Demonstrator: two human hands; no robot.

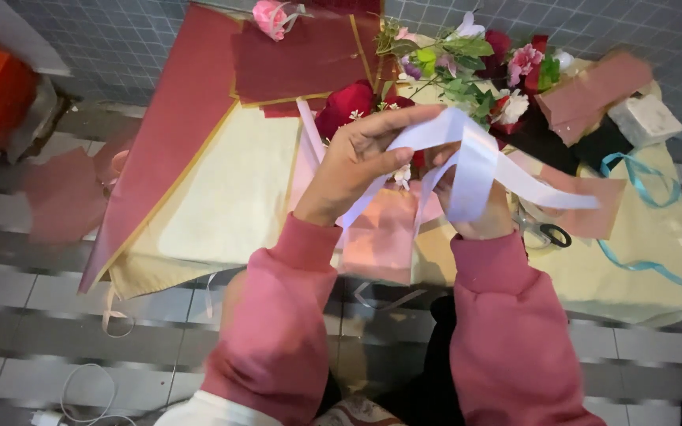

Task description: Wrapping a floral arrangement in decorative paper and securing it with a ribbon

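Up close, both hands worked a white ribbon (467,162) above the tabletop (641,260). The left hand (357,162) pinched one stretch between its fingers (404,126), while the right hand (475,209) had the ribbon looped around it, fingers closed on it. Red roses (349,106) lay just behind; scissors (542,231) rested near the right wrist.

My hands loop smooth satin ribbon (467,150), glossy; beside ribbon, matt paper sheets (294,55), metal scissors (542,231), fleecy sleeves (278,315).
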